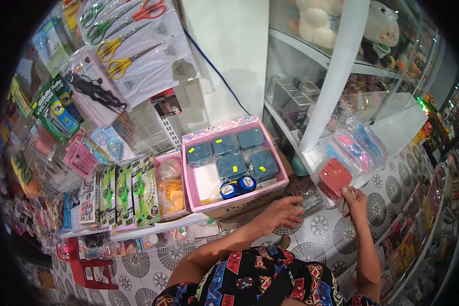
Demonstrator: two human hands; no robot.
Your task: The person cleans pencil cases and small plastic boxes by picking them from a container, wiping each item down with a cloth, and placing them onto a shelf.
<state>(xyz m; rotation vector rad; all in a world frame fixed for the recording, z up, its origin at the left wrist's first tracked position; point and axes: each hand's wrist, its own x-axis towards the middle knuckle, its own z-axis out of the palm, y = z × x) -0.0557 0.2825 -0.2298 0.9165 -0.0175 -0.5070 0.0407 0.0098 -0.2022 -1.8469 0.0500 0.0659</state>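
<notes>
My right hand point(356, 202) pinches the near corner of a red square case point(335, 177) in clear plastic, at the end of a white shelf. Beside that case lie clear bags of pink and blue items point(356, 148). My left hand point(279, 215) holds nothing, its fingers apart, just in front of a pink box point(187, 189). Inside the box are several dark blue-grey square cases point(232, 167), some with yellow stickers. Two round blue items point(238, 187) lie at the box's front.
Packs of green toy watches point(121, 196) stand left of the box, next to orange bagged goods point(171, 196). Scissors point(118, 51) hang on a card above. A glass cabinet point(336, 66) with plush toys rises at the right. A red stool point(89, 268) stands on the patterned floor.
</notes>
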